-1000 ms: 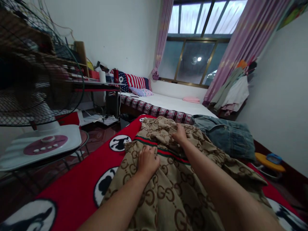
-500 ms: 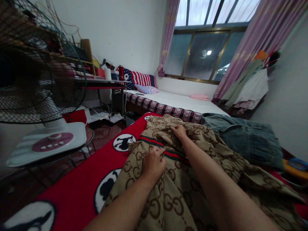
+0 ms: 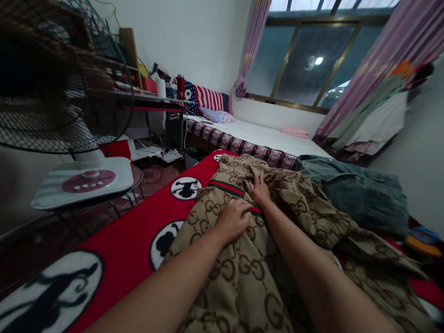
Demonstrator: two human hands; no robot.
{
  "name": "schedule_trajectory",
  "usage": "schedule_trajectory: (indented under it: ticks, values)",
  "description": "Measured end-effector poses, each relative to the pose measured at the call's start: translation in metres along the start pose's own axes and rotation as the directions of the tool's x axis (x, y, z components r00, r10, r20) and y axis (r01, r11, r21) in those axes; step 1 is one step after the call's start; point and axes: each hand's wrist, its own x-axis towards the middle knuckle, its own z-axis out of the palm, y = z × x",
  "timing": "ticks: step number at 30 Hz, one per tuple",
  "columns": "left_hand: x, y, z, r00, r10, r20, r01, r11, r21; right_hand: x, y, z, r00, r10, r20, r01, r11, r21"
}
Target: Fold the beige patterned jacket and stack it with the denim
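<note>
A tan jacket [image 3: 211,217] with brown interlocking-letter print lies spread and wrinkled in front of me. A green-red-green stripe [image 3: 225,187] runs across it. My left hand [image 3: 233,219] rests on the cloth just below the stripe, fingers slightly bent and lying on the fabric. Further up and to the right, my right hand [image 3: 260,189] presses on the jacket beside the stripe with its fingers apart. The fabric right of that hand is bunched in folds, and a sleeve trails towards the lower right.
Beneath the jacket is a red blanket [image 3: 128,245] with round black-and-white figures. Folded denim [image 3: 357,196] lies to the right. On the left a fan [image 3: 65,92] stands on a stool. Behind are a white-covered bed [image 3: 256,134], a cluttered desk [image 3: 156,102] and hanging clothes [image 3: 378,122].
My right hand has gone from pinching the cloth to spread fingers and sits lower, nearer the left hand. The jacket's top has shifted slightly, and the camera view has turned a little.
</note>
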Motion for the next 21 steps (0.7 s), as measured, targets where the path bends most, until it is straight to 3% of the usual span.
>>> schedule_trajectory:
  ticks: [4, 9, 12, 15, 17, 20, 21]
  values:
    - [0.005, -0.007, -0.005, 0.971, -0.162, -0.174, 0.133, 0.977, -0.167, -0.039, -0.001, -0.015, 0.975, -0.065, 0.21, 0.094, 0.987, -0.132]
    - [0.007, -0.019, -0.002, 0.963, -0.222, -0.153, 0.172, 0.943, -0.285, -0.105, -0.001, -0.035, 0.931, -0.165, 0.327, 0.209, 0.972, -0.105]
    - [0.01, -0.027, 0.001, 0.961, -0.234, -0.149, 0.165, 0.914, -0.37, -0.153, -0.015, -0.048, 0.935, -0.175, 0.308, 0.196, 0.98, -0.037]
    - [0.013, -0.032, 0.003, 0.958, -0.258, -0.126, 0.174, 0.869, -0.463, -0.201, -0.036, -0.066, 0.951, -0.26, 0.165, 0.243, 0.963, 0.118]
    - [0.013, -0.033, 0.003, 0.959, -0.261, -0.11, 0.177, 0.854, -0.489, -0.23, -0.049, -0.079, 0.894, -0.44, 0.084, 0.411, 0.879, 0.241]
    - [0.011, -0.028, 0.0, 0.963, -0.256, -0.081, 0.18, 0.84, -0.511, -0.265, -0.059, -0.088, 0.703, -0.709, 0.064, 0.631, 0.663, 0.403]
    - [0.009, -0.025, -0.002, 0.966, -0.252, -0.06, 0.185, 0.834, -0.52, -0.273, -0.059, -0.087, 0.671, -0.74, 0.054, 0.644, 0.617, 0.452]
